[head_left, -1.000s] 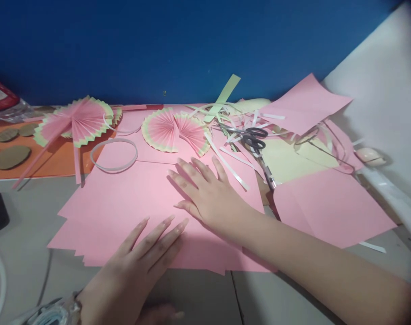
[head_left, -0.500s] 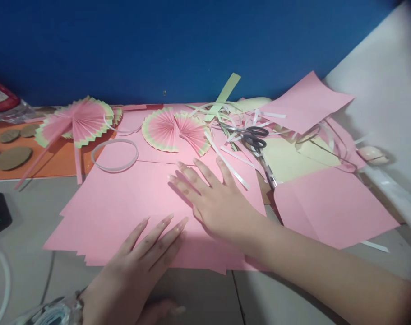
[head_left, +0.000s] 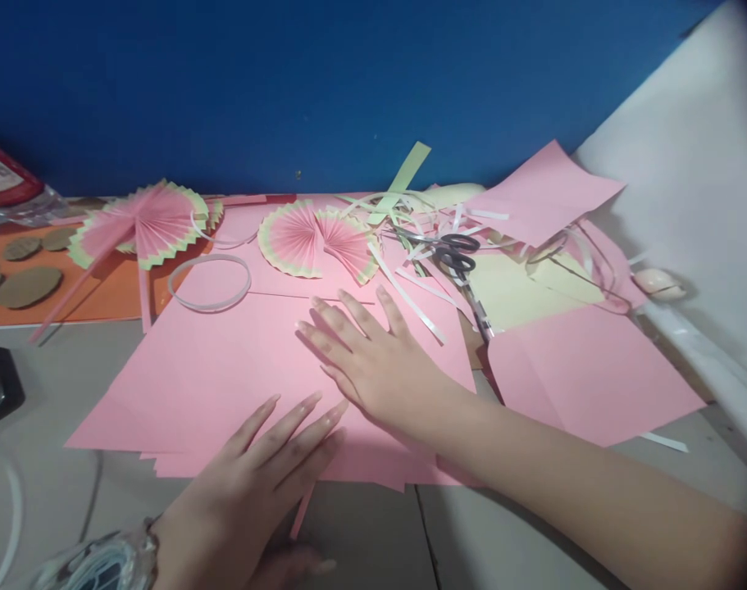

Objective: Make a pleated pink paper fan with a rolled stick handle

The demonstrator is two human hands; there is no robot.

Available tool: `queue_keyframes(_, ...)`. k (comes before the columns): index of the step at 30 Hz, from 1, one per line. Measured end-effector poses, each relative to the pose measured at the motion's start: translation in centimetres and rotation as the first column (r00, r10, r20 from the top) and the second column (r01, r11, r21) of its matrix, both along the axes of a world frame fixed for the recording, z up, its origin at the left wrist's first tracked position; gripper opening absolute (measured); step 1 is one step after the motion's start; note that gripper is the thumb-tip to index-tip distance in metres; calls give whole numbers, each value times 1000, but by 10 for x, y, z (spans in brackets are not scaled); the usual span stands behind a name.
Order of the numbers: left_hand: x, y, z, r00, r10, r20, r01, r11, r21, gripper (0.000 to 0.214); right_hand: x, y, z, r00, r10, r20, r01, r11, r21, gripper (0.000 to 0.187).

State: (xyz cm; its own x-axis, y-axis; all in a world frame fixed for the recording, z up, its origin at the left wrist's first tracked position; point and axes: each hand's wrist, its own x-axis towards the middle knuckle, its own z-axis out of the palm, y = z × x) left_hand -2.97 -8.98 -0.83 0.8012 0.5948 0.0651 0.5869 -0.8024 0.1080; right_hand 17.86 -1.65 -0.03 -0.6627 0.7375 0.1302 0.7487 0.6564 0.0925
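Observation:
My right hand lies palm down, fingers spread, on a stack of pink paper sheets. Closer to me, my left hand has its fingers stretched out over the front part of the same stack, its thumb off the paper. Under the left hand a narrow pink strip sticks out past the front edge. Behind the hands sit a round pleated fan with a pale green rim and a white ring. Scissors with black handles rest to the right, among paper scraps.
Another pleated fan with pink sticks is at the left, beside brown cardboard discs on orange paper. A folded pink sheet lies at the right. A blue wall rises behind; a bottle lies far left.
My right hand has slid slightly left on the paper. The stack's left corner reaches a little further left, with its upper step gone. A pink strip now shows below my left hand.

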Motion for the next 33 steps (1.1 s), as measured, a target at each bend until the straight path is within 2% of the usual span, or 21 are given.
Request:
queue_keyframes(6, 1, -2, -3, 999, 28, -27, -28, 1000, 4, 81, 3, 6, -4, 1000, -3, -26, 4, 1000, 20, 47)
queue_keyframes(11, 3, -3, 0, 999, 35, -30, -35, 999, -14, 78, 20, 24, -9, 990, -138, -21, 139, 989, 43, 50)
queue_keyframes(14, 3, -3, 1, 999, 35, -34, -36, 999, -11, 78, 24, 29, -9, 988, -150, -46, 150, 989, 4, 48)
queue_keyframes(18, 3, -3, -1, 999, 28, -30, -28, 1000, 4, 76, 18, 24, -4, 962, -228, -149, 215, 972, -99, 46)
queue_keyframes(19, 3, -3, -1, 999, 28, -31, -28, 1000, 7, 75, 16, 22, -3, 966, -204, -161, 185, 975, -124, 48)
queue_keyframes(22, 2, -3, -2, 999, 31, -38, -31, 999, 10, 77, 9, 14, -2, 990, -8, -138, -15, 986, -165, 58)
queue_keyframes(24, 2, -3, -1, 999, 32, -40, -32, 999, 8, 79, 8, 13, -4, 993, 33, -116, -52, 986, -162, 61)
queue_keyframes(28, 3, -3, 1, 999, 31, -44, -31, 1000, -1, 80, 14, 22, -9, 986, -125, -109, 115, 989, -91, 58)
queue_keyframes(33, 2, -2, 1, 999, 13, -32, -13, 1000, 3, 81, 20, 33, -11, 966, -195, -170, 188, 981, -55, 49)
